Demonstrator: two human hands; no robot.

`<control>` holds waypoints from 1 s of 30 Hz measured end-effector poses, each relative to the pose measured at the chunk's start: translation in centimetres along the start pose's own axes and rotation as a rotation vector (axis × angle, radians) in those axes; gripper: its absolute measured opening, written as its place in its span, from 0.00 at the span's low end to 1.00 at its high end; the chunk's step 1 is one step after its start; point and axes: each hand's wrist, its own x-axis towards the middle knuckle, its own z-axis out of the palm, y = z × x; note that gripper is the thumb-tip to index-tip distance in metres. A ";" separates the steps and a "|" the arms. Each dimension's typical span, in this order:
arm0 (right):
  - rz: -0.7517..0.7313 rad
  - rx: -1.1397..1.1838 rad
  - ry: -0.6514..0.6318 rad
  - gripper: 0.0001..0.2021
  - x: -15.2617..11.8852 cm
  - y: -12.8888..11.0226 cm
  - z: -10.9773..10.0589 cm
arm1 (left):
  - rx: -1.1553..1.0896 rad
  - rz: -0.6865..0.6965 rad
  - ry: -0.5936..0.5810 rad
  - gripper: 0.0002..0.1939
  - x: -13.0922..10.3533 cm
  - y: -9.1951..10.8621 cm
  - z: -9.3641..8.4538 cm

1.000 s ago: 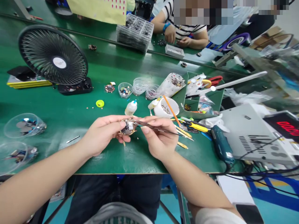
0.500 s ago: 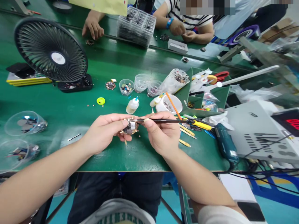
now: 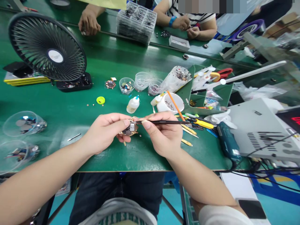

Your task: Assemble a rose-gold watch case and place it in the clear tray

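My left hand (image 3: pixel 106 132) is closed around a round, rose-gold watch case (image 3: pixel 131 128), its open back showing electronic parts and a silvery block. The thumb presses on its left edge. From the right, my right hand (image 3: pixel 165 132) pinches long black tweezers (image 3: pixel 164 122), held nearly level with the tip at the upper right of the case. Fingers partly hide the tip, so I cannot tell what it grips. Below the left fingers pokes a short pale stick end (image 3: pixel 124 143). A tiny coppery piece (image 3: pixel 140 135) lies on the table between my hands.
A white dropper bottle (image 3: pixel 133 105) and small clear cups (image 3: pixel 127 86) stand beyond my hands. A black fan (image 3: pixel 56 56) is at the left; a white bowl (image 3: pixel 177 103), a teal power tool (image 3: pixel 228 143) and a grey box (image 3: pixel 257 134) are rightward. Co-workers' hands (image 3: pixel 89 24) work opposite.
The view has shifted slightly. My hands keep the watch case and tweezers in almost the same pose. Across the table, a co-worker's hand has closed over a small part.
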 end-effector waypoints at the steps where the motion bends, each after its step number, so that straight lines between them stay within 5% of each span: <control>1: -0.012 -0.015 -0.010 0.08 0.0 0.0 0.0 | 0.004 0.000 0.002 0.21 0.0 0.0 0.0; 30: -0.212 -0.197 -0.153 0.16 -0.3 -0.2 -0.5 | -0.042 -0.074 -0.014 0.25 -0.1 -0.3 0.1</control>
